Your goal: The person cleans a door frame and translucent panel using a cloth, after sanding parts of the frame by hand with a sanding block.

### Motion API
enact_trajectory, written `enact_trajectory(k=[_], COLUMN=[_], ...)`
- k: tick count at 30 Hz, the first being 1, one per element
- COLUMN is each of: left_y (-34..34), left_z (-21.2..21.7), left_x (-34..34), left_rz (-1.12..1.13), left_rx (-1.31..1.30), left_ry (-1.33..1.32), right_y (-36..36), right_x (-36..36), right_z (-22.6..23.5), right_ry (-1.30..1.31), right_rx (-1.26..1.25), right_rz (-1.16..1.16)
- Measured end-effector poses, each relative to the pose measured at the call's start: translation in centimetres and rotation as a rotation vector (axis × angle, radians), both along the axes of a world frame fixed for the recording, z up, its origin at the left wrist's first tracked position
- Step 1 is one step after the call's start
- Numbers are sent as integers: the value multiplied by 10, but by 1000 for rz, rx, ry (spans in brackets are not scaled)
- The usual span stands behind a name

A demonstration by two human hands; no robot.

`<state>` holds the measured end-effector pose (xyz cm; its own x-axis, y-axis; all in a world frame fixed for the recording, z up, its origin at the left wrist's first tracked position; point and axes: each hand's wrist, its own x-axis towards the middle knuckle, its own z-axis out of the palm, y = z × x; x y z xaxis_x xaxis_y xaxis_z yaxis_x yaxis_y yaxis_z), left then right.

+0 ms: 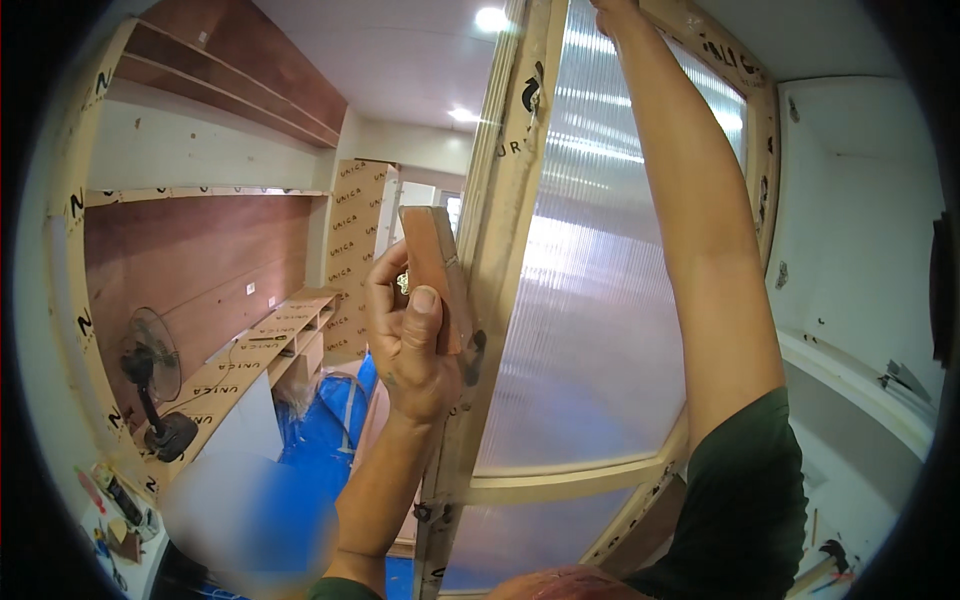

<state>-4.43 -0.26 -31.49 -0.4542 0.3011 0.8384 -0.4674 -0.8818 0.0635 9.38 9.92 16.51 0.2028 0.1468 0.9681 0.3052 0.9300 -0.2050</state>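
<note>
My left hand is closed around a flat, oblong block with a brown face and greyish edges, its thumb pressed on the brown side. The block is upright beside the left edge of a tall door, whose pale frame is partly covered in printed tape; I cannot tell whether the two touch. A small brass-coloured piece shows by the curled fingers. My right arm reaches up across the door's ribbed translucent panel. At the picture's top edge, my right hand is mostly cut off near the top of the door.
A long counter covered in printed brown board runs along the left wall, with a black fan on it. Blue sheeting covers the floor. White cabinetry stands at right. Small tools lie at lower left.
</note>
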Motion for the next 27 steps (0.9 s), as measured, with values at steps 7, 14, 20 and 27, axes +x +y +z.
enact_trajectory(k=[7,14,20,27], left_y=[9,13,15,17], left_z=[-5,-5,-1,-7], left_x=[-3,2,1,-1], left_rz=[1,-53,34,13], left_rx=[-24,3,27,-22], left_ry=[45,51,-23,44], right_y=[-4,-1,-49,-13], right_x=[-3,20,8,23], right_z=[-2,-22,-65,-27], right_ry=[-68,-258,-212,-336], right_rx=[-10,-48,147,616], right_rz=[-10,84,-557,-642])
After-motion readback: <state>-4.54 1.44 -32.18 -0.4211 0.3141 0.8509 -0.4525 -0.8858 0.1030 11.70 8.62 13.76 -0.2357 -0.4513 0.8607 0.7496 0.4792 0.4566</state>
